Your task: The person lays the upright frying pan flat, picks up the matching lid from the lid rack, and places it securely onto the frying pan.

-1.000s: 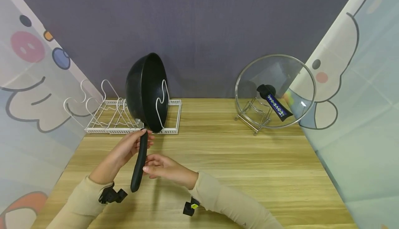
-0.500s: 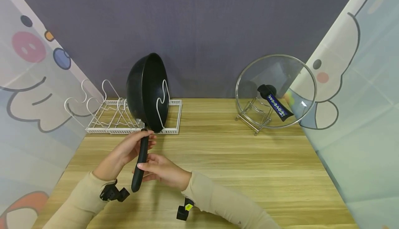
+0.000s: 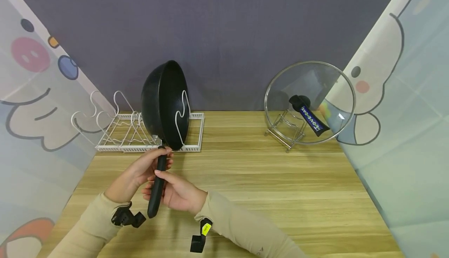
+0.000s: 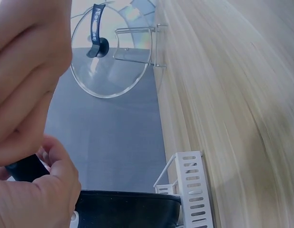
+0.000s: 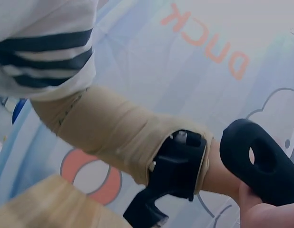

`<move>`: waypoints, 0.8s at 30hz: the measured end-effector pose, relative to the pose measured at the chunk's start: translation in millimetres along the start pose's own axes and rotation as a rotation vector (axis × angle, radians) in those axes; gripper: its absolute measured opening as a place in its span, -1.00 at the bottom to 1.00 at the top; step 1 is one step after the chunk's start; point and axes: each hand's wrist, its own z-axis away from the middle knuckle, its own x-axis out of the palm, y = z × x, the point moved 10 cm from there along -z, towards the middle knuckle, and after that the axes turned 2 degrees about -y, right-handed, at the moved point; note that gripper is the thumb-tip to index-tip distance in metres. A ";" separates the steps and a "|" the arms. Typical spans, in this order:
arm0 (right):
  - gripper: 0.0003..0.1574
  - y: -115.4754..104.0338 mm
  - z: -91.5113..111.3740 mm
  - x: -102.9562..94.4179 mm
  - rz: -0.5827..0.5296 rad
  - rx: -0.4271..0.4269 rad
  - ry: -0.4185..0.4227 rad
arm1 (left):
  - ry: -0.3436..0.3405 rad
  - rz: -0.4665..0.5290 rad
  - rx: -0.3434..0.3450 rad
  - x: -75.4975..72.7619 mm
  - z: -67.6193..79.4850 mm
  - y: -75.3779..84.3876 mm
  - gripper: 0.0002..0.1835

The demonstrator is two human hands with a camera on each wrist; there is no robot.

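Note:
A deep black frying pan (image 3: 151,98) stands on its side in a white wire rack (image 3: 202,131), its hollow facing right and its black handle (image 3: 153,201) pointing toward me. My left hand (image 3: 135,174) grips the handle close to the pan, thumb across the top. Lower down, my right hand (image 3: 182,193) grips the same handle, thumb on its upper side and fingertips showing past its left. In the left wrist view both hands hide most of the handle. The right wrist view shows the handle's end (image 5: 237,142) with its hanging hole.
A glass lid (image 3: 326,82) with a black knob handle leans in a small metal stand (image 3: 278,136) at the right. Empty white wire dividers (image 3: 117,112) rise left of the pan. A grey wall backs the wooden table (image 3: 273,195); printed panels flank it.
My right hand has moved left and up onto the handle, from beside it to gripping it. My left hand and the pan have hardly moved.

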 end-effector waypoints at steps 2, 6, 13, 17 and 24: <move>-0.65 2.0 -1.8 1.4 -0.022 0.009 0.010 | -0.009 -0.002 0.002 -0.1 -0.4 0.0 -0.68; -0.62 3.0 -3.1 2.1 -0.032 0.010 0.047 | -0.006 0.005 -0.004 -1.8 -1.1 -0.3 -0.69; -0.61 5.3 -5.6 -0.2 -0.041 0.016 0.099 | -0.003 -0.012 -0.003 -2.8 -0.6 0.5 -0.71; -0.68 5.7 -6.6 -0.9 -0.043 0.018 0.108 | -0.025 -0.012 0.011 -1.7 -0.9 1.7 -0.69; -0.74 4.3 -7.3 -0.8 -0.045 0.017 0.108 | -0.035 -0.024 0.004 -1.2 -1.5 3.4 -0.76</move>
